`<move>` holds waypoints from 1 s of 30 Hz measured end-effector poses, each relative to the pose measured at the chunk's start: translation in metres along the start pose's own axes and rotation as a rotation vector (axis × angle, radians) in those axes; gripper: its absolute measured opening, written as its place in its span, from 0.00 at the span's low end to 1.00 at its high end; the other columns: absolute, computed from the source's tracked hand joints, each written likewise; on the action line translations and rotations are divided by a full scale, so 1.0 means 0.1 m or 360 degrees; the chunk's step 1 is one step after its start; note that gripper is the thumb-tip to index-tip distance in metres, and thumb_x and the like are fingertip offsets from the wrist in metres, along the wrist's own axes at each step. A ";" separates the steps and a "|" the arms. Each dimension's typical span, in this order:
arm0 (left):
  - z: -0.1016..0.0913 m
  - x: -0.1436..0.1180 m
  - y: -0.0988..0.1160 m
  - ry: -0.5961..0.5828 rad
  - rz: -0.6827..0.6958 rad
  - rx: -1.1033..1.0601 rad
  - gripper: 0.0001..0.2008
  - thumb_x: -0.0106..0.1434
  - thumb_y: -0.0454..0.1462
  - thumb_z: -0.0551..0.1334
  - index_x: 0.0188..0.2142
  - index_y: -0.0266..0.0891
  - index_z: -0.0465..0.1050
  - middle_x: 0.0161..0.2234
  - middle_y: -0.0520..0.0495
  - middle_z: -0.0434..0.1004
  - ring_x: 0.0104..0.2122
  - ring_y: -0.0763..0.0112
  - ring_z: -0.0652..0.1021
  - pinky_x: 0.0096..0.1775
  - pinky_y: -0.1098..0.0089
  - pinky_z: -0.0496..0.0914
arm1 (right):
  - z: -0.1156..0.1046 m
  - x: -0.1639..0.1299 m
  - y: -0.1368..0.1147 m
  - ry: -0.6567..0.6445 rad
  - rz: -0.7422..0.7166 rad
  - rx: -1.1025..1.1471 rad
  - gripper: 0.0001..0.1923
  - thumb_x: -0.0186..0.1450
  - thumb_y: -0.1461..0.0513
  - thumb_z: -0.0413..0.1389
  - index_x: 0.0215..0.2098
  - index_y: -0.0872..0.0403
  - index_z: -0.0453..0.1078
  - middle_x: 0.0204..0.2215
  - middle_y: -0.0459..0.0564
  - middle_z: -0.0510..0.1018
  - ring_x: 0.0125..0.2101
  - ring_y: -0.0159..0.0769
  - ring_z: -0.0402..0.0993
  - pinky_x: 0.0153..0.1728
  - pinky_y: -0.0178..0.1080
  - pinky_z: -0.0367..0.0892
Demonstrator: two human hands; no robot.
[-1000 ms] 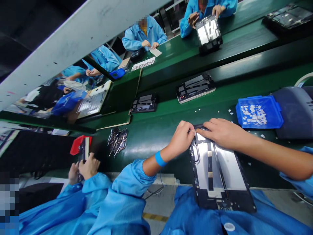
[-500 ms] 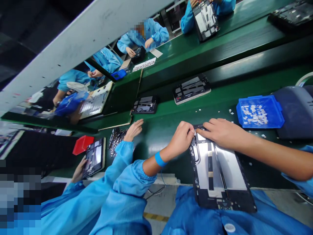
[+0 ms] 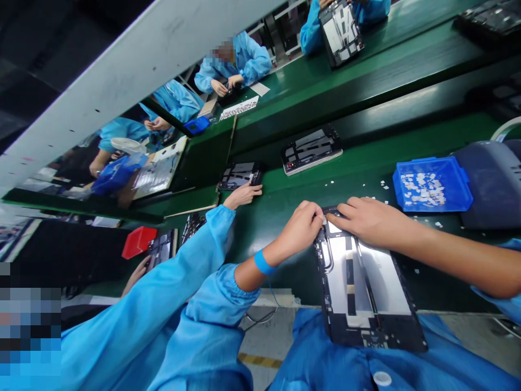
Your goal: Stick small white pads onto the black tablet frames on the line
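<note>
An opened tablet (image 3: 385,277), its silvery inside facing up, lies aslant over the table's front edge toward my lap. Thumb and fingertips of my left hand (image 3: 303,225) are pinched together at its far left corner. Something small and whitish shows there, too small to name. My right hand (image 3: 366,220) lies over the tablet's far edge, fingers bent across it, with the index fingertip close to my left fingers. My right thumb is hidden.
A blue tray (image 3: 433,184) of small white pieces stands right, beside a dark grey device (image 3: 494,184). White scraps (image 3: 385,185) dot the green table. Another opened tablet (image 3: 312,149) lies beyond. A co-worker's hand (image 3: 244,194) reaches in from the left, near a red tray (image 3: 138,241).
The co-worker's hand on my left has moved forward and right to a tablet further back. The tablet beyond my hands has shifted slightly left. My own hands stay nearly still.
</note>
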State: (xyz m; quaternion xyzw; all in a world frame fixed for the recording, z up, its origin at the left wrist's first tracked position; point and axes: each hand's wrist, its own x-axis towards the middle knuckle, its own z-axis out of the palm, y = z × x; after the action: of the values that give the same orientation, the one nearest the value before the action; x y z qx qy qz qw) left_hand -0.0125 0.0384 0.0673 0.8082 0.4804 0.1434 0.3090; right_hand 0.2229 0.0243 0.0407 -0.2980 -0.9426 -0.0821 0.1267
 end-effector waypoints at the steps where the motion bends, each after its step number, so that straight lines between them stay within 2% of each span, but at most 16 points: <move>1: 0.01 0.00 0.00 0.0012 0.0005 0.0013 0.09 0.72 0.32 0.54 0.34 0.42 0.64 0.36 0.48 0.71 0.43 0.62 0.72 0.47 0.63 0.68 | 0.00 0.00 0.00 0.0003 0.0001 0.0003 0.19 0.71 0.68 0.53 0.59 0.56 0.73 0.38 0.55 0.76 0.37 0.43 0.64 0.33 0.43 0.49; 15: 0.16 -0.03 -0.02 0.0147 -0.0050 0.0090 0.08 0.69 0.29 0.55 0.35 0.43 0.61 0.38 0.48 0.68 0.42 0.63 0.71 0.46 0.63 0.67 | 0.02 0.00 0.01 0.0014 -0.0007 0.0019 0.20 0.71 0.68 0.54 0.60 0.56 0.73 0.37 0.54 0.76 0.36 0.42 0.64 0.33 0.42 0.50; 20: 0.21 0.01 -0.06 0.0265 -0.0199 -0.0071 0.10 0.64 0.27 0.59 0.37 0.43 0.61 0.39 0.49 0.67 0.42 0.65 0.70 0.46 0.65 0.66 | 0.03 -0.01 0.01 0.0023 -0.0005 0.0027 0.19 0.72 0.67 0.54 0.59 0.56 0.74 0.37 0.54 0.76 0.36 0.43 0.64 0.33 0.43 0.50; 27: 0.15 0.16 -0.14 0.0045 -0.0511 -0.0650 0.12 0.58 0.26 0.61 0.36 0.42 0.62 0.30 0.57 0.63 0.30 0.75 0.67 0.32 0.72 0.61 | 0.05 -0.04 0.01 0.0030 0.0009 0.0035 0.19 0.71 0.68 0.54 0.59 0.56 0.74 0.39 0.54 0.76 0.38 0.44 0.64 0.34 0.44 0.52; 30: 0.11 0.21 -0.13 -0.0047 -0.0591 -0.0706 0.12 0.58 0.26 0.61 0.35 0.42 0.62 0.27 0.58 0.62 0.27 0.76 0.66 0.29 0.72 0.59 | 0.05 -0.04 0.02 0.0027 0.0004 0.0050 0.20 0.71 0.68 0.55 0.59 0.56 0.74 0.39 0.54 0.76 0.38 0.44 0.64 0.34 0.43 0.51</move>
State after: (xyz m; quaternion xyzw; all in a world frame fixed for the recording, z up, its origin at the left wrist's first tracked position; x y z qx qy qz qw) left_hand -0.0049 0.0574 0.0487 0.6209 0.5726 0.1742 0.5062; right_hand 0.2260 0.0245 0.0345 -0.2966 -0.9422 -0.0696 0.1394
